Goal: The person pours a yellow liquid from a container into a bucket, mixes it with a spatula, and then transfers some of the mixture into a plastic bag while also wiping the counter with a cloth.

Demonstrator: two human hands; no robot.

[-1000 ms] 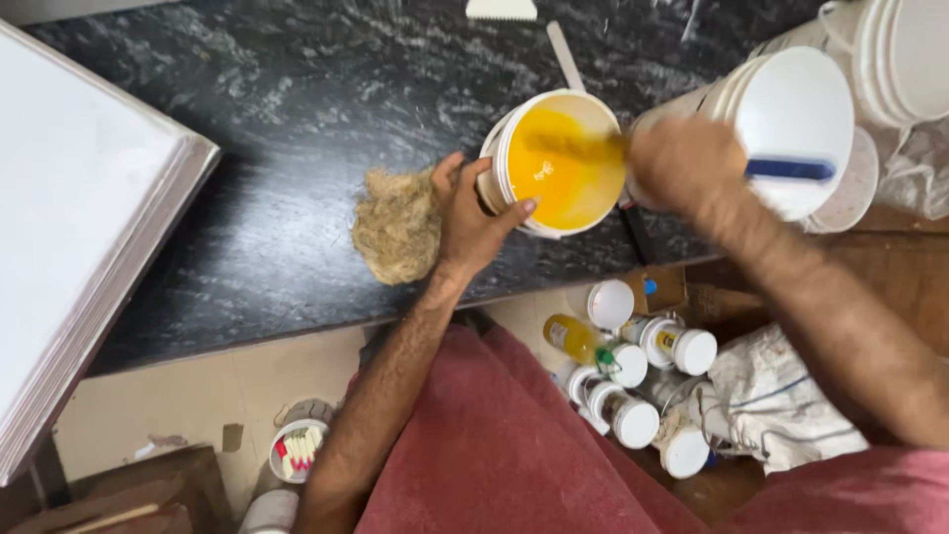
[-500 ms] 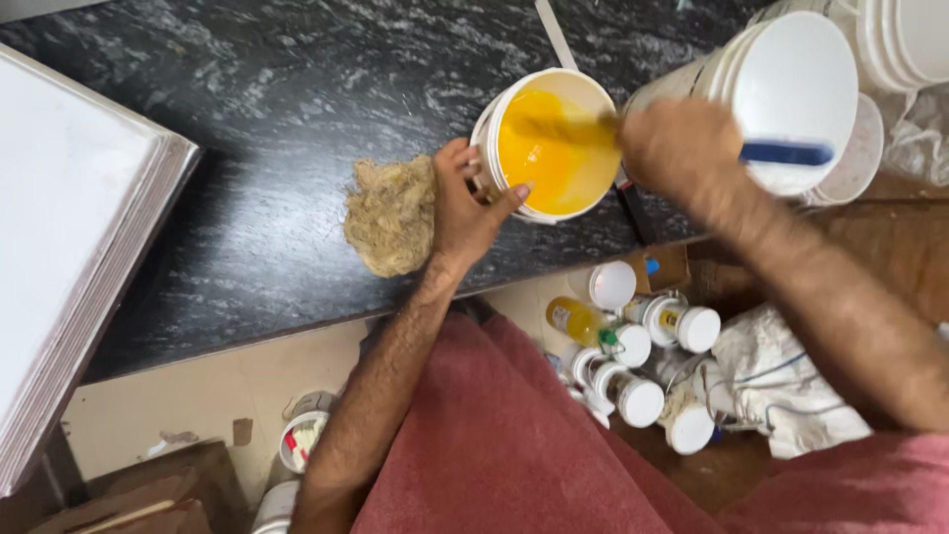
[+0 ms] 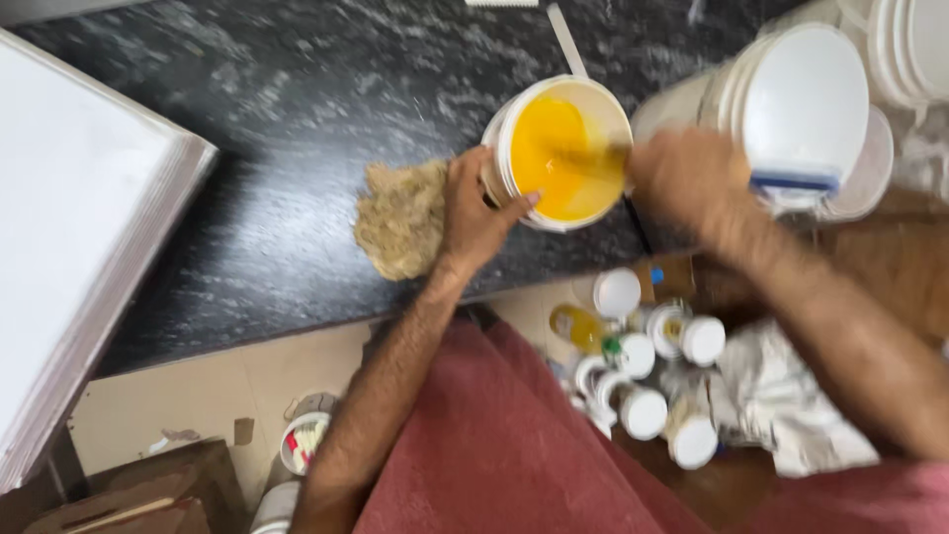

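Note:
A small white tub (image 3: 514, 119) full of yellow-orange liquid (image 3: 554, 158) stands near the front edge of a black marble counter (image 3: 277, 109). My left hand (image 3: 474, 213) grips the tub's left side. My right hand (image 3: 682, 178), blurred by motion, holds a stick (image 3: 583, 160) that dips into the liquid from the right. A tan wad of coarse fibre (image 3: 400, 220) lies on the counter just left of my left hand.
White buckets (image 3: 801, 99) are stacked at the right. A big white slab (image 3: 69, 227) leans at the left. Below the counter, on the floor, stand several small white-capped bottles (image 3: 643, 356), crumpled cloth (image 3: 781, 396) and a small can (image 3: 301, 440).
My right hand keeps moving the stick around in the tub. My left hand stays on the tub's side. The camera view has drifted a little.

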